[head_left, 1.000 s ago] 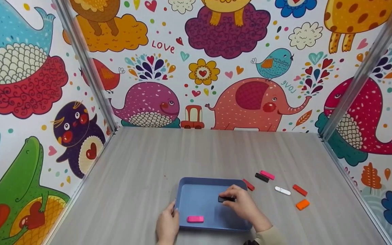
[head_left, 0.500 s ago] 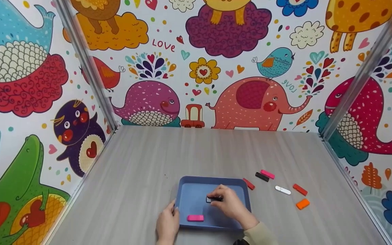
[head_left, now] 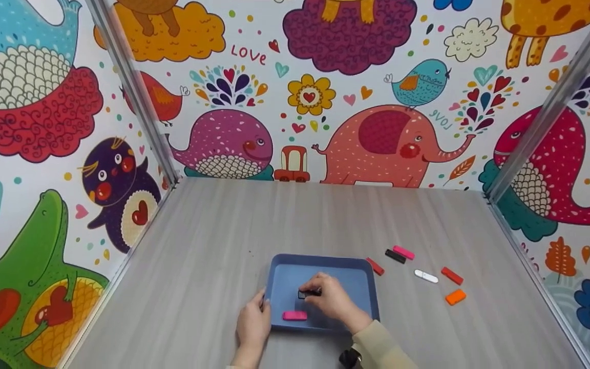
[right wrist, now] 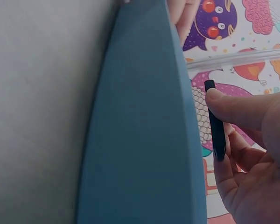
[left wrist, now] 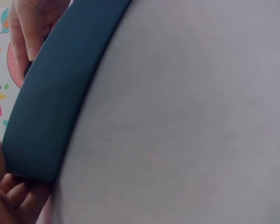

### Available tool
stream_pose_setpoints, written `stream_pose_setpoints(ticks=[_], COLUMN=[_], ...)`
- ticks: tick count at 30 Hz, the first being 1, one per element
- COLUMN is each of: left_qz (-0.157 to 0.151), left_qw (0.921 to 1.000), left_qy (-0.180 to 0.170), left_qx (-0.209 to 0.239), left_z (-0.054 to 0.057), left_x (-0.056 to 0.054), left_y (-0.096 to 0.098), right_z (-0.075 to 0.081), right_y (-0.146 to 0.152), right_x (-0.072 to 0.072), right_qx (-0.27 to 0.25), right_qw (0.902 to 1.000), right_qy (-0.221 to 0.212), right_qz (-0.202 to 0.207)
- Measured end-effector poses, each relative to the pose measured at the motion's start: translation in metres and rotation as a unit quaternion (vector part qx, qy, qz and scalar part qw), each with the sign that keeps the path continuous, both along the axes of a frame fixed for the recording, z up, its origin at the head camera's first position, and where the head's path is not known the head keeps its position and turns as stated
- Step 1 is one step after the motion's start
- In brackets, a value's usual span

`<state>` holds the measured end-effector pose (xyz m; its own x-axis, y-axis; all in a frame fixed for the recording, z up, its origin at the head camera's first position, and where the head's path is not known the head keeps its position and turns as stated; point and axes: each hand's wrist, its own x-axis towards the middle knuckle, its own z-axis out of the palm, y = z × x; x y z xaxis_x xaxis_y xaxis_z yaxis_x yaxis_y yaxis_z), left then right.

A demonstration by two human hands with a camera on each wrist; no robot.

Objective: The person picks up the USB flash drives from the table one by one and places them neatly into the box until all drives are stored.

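Note:
My right hand (head_left: 332,297) pinches a black USB flash drive (right wrist: 216,123) between thumb and fingers, over the blue tray (head_left: 285,282). In the head view only the left part of that drive shows. A pink USB flash drive (head_left: 294,315) lies in the tray near its front edge, just below the right hand's fingertips. With the left hand (head_left: 253,320) I grip the tray's left side. The left wrist view shows those fingers (left wrist: 30,200) curled under the tray's edge.
Right of the tray, several flash drives lie on the grey table (head_left: 213,230): a red one (head_left: 375,266), black (head_left: 395,256), pink (head_left: 403,252), white (head_left: 426,276), another red (head_left: 451,275) and orange (head_left: 455,296). Patterned walls enclose the table's back and sides.
My right hand has moved left across the tray with the black flash drive. The left hand stays on the tray's side. The head view has tilted slightly down.

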<state>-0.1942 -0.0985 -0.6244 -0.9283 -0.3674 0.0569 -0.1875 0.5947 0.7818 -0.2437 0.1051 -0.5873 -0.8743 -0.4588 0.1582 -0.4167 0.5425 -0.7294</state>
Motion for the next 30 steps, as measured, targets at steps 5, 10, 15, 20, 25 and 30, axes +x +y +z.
stream_pose_setpoints(ticks=[5, 10, 15, 20, 25, 30], left_qz=[0.001, 0.000, 0.000, -0.005, -0.005, -0.005], left_qw=[0.9995, 0.9993, 0.9997, 0.9993, 0.9995, 0.9996], left_qy=[0.030, 0.038, 0.025, 0.037, 0.030, 0.028], left_qx=[-0.001, -0.002, 0.000, -0.002, -0.004, -0.002], left_z=[-0.002, -0.004, -0.005, 0.000, -0.003, -0.006], left_x=[0.001, 0.003, 0.003, -0.004, 0.000, 0.004], left_y=[0.000, 0.001, 0.000, -0.001, -0.001, 0.000], right_z=[-0.003, -0.005, -0.006, -0.002, -0.008, -0.014], right_y=[-0.008, -0.016, -0.023, -0.030, -0.034, -0.035], right_x=[-0.002, -0.004, -0.005, -0.012, -0.009, -0.005], right_qx=[0.018, 0.030, 0.054, 0.067, 0.080, 0.071], right_qw=[0.9998, 0.9995, 0.9981, 0.9972, 0.9958, 0.9960], right_qy=[0.002, -0.011, -0.029, -0.034, -0.042, -0.052], right_qz=[-0.004, -0.001, 0.005, 0.002, 0.009, 0.011])
